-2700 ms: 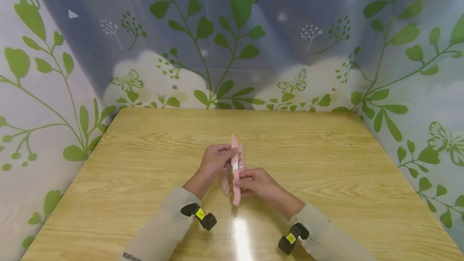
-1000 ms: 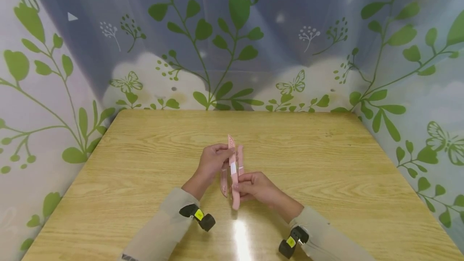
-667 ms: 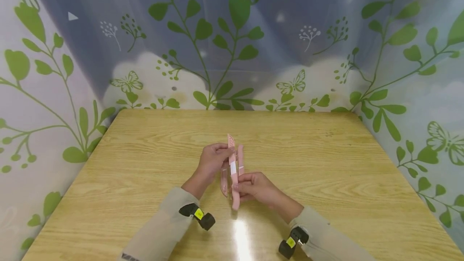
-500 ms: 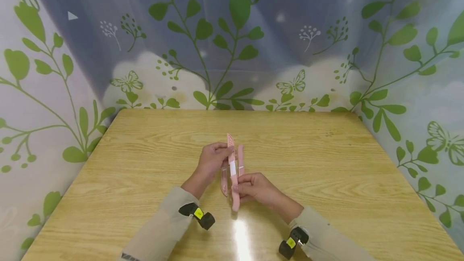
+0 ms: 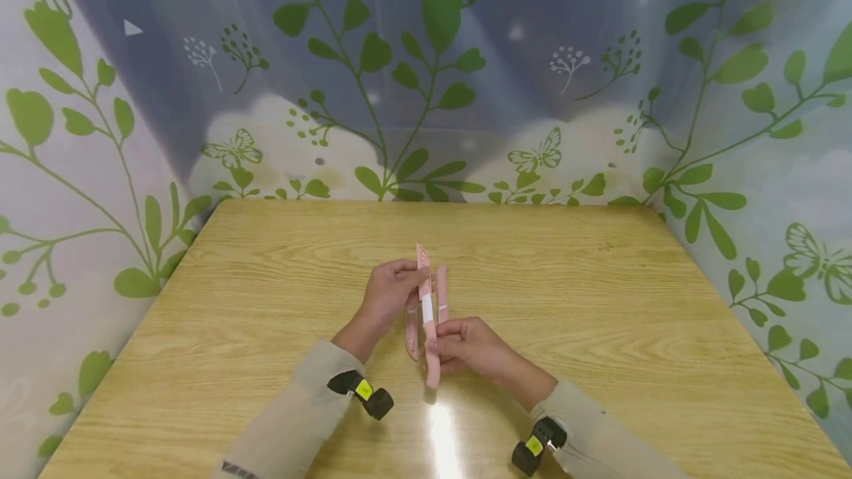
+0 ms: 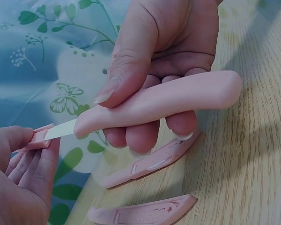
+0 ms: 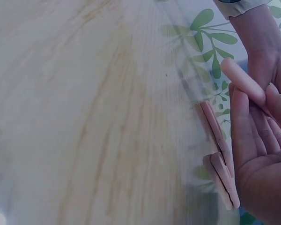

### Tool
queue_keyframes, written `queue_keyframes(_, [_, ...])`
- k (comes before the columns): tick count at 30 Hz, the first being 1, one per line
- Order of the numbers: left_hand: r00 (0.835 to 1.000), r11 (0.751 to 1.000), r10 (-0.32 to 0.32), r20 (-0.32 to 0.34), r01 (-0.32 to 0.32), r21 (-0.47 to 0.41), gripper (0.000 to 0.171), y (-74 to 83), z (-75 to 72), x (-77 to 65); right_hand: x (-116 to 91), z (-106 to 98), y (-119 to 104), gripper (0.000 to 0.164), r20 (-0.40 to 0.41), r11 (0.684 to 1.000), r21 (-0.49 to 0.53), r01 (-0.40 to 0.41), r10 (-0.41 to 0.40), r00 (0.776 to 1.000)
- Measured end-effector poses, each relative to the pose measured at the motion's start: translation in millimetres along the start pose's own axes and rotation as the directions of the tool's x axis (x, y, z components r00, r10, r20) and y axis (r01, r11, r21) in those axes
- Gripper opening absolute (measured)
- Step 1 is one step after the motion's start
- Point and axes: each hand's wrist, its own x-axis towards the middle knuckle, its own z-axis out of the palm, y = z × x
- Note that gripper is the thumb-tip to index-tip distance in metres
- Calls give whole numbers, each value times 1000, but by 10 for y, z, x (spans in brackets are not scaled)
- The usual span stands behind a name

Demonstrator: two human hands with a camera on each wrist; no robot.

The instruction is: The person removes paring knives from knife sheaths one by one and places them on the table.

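Observation:
A knife with a pink handle (image 6: 159, 101) is held over the middle of the table, a stretch of white blade (image 5: 427, 309) bare between handle and sheath. My left hand (image 5: 391, 293) pinches the pink sheath (image 5: 422, 256) near its middle, thumb on top; the sheath still covers the blade's tip end. Lower down, my right hand (image 5: 475, 346) grips the handle between thumb and fingers. In the left wrist view, right-hand fingers curl beneath the handle. Two more pink knives lie below: one sheathed knife (image 5: 412, 338) left of the held one, another knife (image 5: 442, 283) to its right.
The wood-grain table (image 5: 599, 301) reaches back to a leaf-patterned cloth backdrop (image 5: 399, 94), with cloth at both sides too. Each sleeve carries a small black camera, the left camera (image 5: 378, 403) and the right camera (image 5: 528, 457). A light reflection shines on the near tabletop.
The right hand has drawn the handle a little toward the person, so more white blade shows. The left hand and sheath have shifted slightly left. The two lying knives have stayed put.

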Motion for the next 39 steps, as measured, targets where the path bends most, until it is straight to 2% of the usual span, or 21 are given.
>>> queue_keyframes(19, [1000, 1000, 1, -11, -1, -27, 21, 28, 13, 2, -9, -2, 20, 30, 7, 1000, -7, 9, -9, 1000])
queue_keyframes(30, [1000, 1000, 10, -25, -10, 1, 20, 34, 8, 20, -14, -5, 22, 31, 21, 1000, -3, 8, -8, 1000])
queue_keyframes(39, [1000, 999, 20, -17, -20, -25, 19, 43, 4, 16, -17, -10, 15, 31, 24, 1000, -18, 10, -10, 1000])
